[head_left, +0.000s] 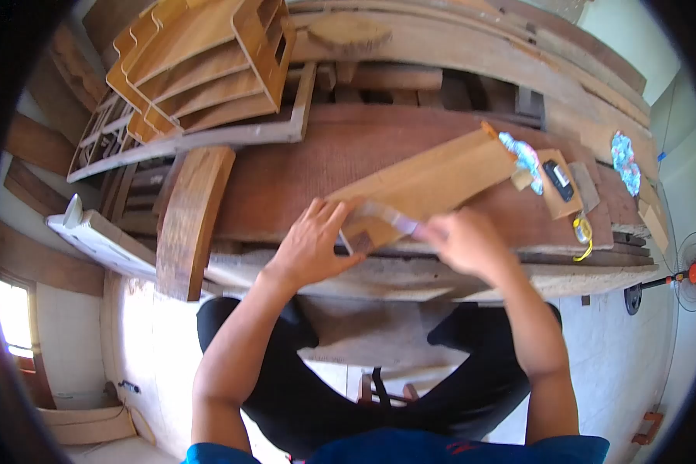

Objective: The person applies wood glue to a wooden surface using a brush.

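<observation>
A long, light-brown wooden board (433, 174) lies slantwise on the reddish-brown plank of the workbench. My left hand (313, 240) grips its near left end, fingers over the far side and thumb by the front edge. My right hand (468, 243) is blurred by motion and closed around a slim tool (398, 220) with a purplish handle. The pale, smeared front part of that tool reaches left over the board, towards my left fingers; its exact kind is too blurred to tell. A dark square patch (361, 240) shows on the board's end.
To the right lie a crumpled blue patterned cloth (524, 161), a black device (557, 180) and a yellow tape measure (581, 228). A tiered wooden rack (209, 69) stands at the back left. A thick wood block (189, 220) crosses the bench's left end. A fan (692, 272) stands far right.
</observation>
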The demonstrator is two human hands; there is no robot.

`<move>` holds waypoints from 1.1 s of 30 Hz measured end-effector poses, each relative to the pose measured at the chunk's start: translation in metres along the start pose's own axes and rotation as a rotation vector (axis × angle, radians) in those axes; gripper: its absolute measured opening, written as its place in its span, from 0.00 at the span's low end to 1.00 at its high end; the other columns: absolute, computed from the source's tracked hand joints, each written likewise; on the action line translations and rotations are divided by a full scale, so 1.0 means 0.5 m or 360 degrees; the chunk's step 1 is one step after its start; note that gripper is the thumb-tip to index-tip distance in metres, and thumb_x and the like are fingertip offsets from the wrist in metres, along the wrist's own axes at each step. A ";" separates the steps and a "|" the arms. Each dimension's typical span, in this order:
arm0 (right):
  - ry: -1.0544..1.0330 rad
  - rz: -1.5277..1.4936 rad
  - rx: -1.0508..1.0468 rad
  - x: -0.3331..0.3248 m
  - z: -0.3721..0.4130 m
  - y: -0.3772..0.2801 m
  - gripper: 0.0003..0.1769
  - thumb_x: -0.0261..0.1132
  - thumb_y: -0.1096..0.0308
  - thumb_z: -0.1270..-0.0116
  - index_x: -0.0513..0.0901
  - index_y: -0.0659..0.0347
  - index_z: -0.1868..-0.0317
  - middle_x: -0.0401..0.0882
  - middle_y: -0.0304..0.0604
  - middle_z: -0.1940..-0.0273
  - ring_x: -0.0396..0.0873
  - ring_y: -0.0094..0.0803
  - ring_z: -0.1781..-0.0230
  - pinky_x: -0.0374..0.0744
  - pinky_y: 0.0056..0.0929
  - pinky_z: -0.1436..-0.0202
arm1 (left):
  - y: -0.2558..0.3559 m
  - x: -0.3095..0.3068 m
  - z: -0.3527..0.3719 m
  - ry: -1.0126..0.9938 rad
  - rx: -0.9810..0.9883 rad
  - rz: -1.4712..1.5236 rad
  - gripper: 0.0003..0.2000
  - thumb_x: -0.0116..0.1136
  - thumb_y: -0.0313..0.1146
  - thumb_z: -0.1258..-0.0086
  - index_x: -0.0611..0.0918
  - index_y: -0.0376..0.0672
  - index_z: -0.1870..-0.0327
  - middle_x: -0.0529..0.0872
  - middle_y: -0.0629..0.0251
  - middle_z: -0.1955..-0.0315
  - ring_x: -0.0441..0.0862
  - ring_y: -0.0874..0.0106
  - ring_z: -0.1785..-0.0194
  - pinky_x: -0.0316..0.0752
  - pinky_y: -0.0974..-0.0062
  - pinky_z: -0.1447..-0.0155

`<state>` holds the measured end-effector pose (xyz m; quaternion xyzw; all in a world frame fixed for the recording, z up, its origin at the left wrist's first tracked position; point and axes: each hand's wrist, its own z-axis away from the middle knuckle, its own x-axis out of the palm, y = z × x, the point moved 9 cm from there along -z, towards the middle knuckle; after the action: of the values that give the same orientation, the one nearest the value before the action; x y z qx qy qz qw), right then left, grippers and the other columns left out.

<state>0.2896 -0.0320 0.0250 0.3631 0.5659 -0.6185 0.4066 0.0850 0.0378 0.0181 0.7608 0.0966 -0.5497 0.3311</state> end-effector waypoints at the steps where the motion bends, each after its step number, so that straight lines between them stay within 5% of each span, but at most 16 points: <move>1: -0.0033 -0.0003 0.0237 -0.006 -0.009 0.037 0.26 0.59 0.44 0.18 0.90 0.57 0.63 0.86 0.56 0.73 0.88 0.57 0.69 0.84 0.54 0.59 | 0.001 -0.001 0.006 0.0019 -0.0017 -0.0025 0.44 0.79 0.49 0.39 0.69 0.47 0.22 0.81 0.49 0.38 0.75 0.49 0.32 0.74 0.54 0.27; 7: -0.0074 0.0147 -0.0168 0.044 0.021 -0.041 0.27 0.58 0.44 0.17 0.89 0.57 0.65 0.87 0.52 0.75 0.88 0.52 0.72 0.86 0.50 0.62 | -0.003 0.001 0.000 -0.0021 -0.0005 0.0008 0.45 0.78 0.50 0.38 0.68 0.47 0.21 0.81 0.50 0.36 0.74 0.50 0.30 0.74 0.53 0.26; 9: -0.0079 0.0129 0.0294 0.001 0.001 0.012 0.25 0.60 0.44 0.18 0.90 0.57 0.60 0.88 0.58 0.70 0.89 0.57 0.65 0.83 0.56 0.58 | -0.002 0.010 0.009 -0.0025 0.0003 -0.0012 0.45 0.78 0.50 0.37 0.67 0.47 0.21 0.81 0.50 0.36 0.74 0.51 0.30 0.74 0.52 0.26; 10: 0.0155 0.0313 0.0291 -0.018 -0.012 0.042 0.25 0.60 0.45 0.18 0.89 0.58 0.61 0.87 0.59 0.71 0.88 0.58 0.66 0.83 0.56 0.60 | -0.003 0.012 0.010 -0.0007 0.0001 -0.0029 0.45 0.78 0.50 0.37 0.67 0.47 0.21 0.81 0.50 0.36 0.74 0.51 0.30 0.74 0.52 0.26; 15: 0.0024 0.0227 -0.0104 0.035 0.018 -0.047 0.25 0.58 0.45 0.17 0.89 0.56 0.63 0.86 0.55 0.75 0.87 0.56 0.73 0.82 0.56 0.64 | -0.006 0.003 0.007 -0.0031 -0.0041 -0.0011 0.45 0.78 0.50 0.37 0.67 0.48 0.20 0.81 0.51 0.35 0.74 0.52 0.31 0.74 0.52 0.26; 17: -0.0078 0.0174 0.0212 0.010 0.006 -0.009 0.26 0.58 0.45 0.17 0.89 0.56 0.64 0.86 0.55 0.76 0.87 0.56 0.73 0.82 0.56 0.64 | -0.005 0.010 0.006 -0.0026 -0.0031 -0.0004 0.45 0.78 0.51 0.37 0.67 0.48 0.21 0.81 0.51 0.35 0.75 0.51 0.31 0.74 0.52 0.26; 19: 0.0411 0.0496 0.0205 -0.035 -0.003 0.027 0.26 0.58 0.45 0.17 0.89 0.56 0.64 0.85 0.55 0.76 0.87 0.56 0.73 0.82 0.56 0.64 | -0.008 0.015 0.010 0.0009 0.0005 -0.0009 0.46 0.78 0.51 0.38 0.67 0.48 0.21 0.81 0.51 0.36 0.75 0.51 0.31 0.74 0.52 0.26; 23: -0.0108 0.0195 -0.0062 0.037 0.028 -0.049 0.25 0.58 0.47 0.17 0.86 0.56 0.66 0.86 0.56 0.75 0.87 0.57 0.72 0.82 0.57 0.64 | -0.007 0.009 0.003 -0.0026 -0.0011 0.0040 0.46 0.78 0.51 0.38 0.67 0.49 0.20 0.81 0.51 0.37 0.75 0.50 0.31 0.74 0.53 0.26; 28: 0.0403 0.0507 0.0141 -0.028 -0.005 0.034 0.25 0.58 0.47 0.17 0.89 0.55 0.66 0.87 0.52 0.76 0.88 0.51 0.75 0.84 0.52 0.67 | -0.005 0.015 0.007 -0.0023 -0.0026 -0.0011 0.45 0.77 0.50 0.37 0.66 0.51 0.20 0.81 0.51 0.36 0.75 0.49 0.31 0.74 0.53 0.26; 32: 0.0018 0.0230 -0.0265 0.032 0.027 -0.048 0.25 0.58 0.48 0.17 0.89 0.56 0.65 0.87 0.51 0.76 0.88 0.51 0.75 0.84 0.48 0.70 | -0.005 0.011 0.006 -0.0019 -0.0005 -0.0004 0.45 0.77 0.51 0.37 0.66 0.52 0.20 0.81 0.50 0.37 0.75 0.50 0.31 0.74 0.53 0.25; 33: -0.0007 0.0200 -0.0084 0.025 0.016 -0.025 0.25 0.59 0.47 0.17 0.89 0.56 0.65 0.86 0.51 0.76 0.87 0.51 0.75 0.84 0.49 0.69 | -0.007 0.013 0.006 -0.0028 -0.0005 -0.0003 0.45 0.77 0.51 0.36 0.66 0.52 0.20 0.81 0.50 0.38 0.75 0.50 0.31 0.74 0.53 0.25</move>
<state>0.2733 -0.0408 0.0195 0.3858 0.5572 -0.5773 0.4554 0.0837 0.0372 0.0103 0.7554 0.0952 -0.5565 0.3326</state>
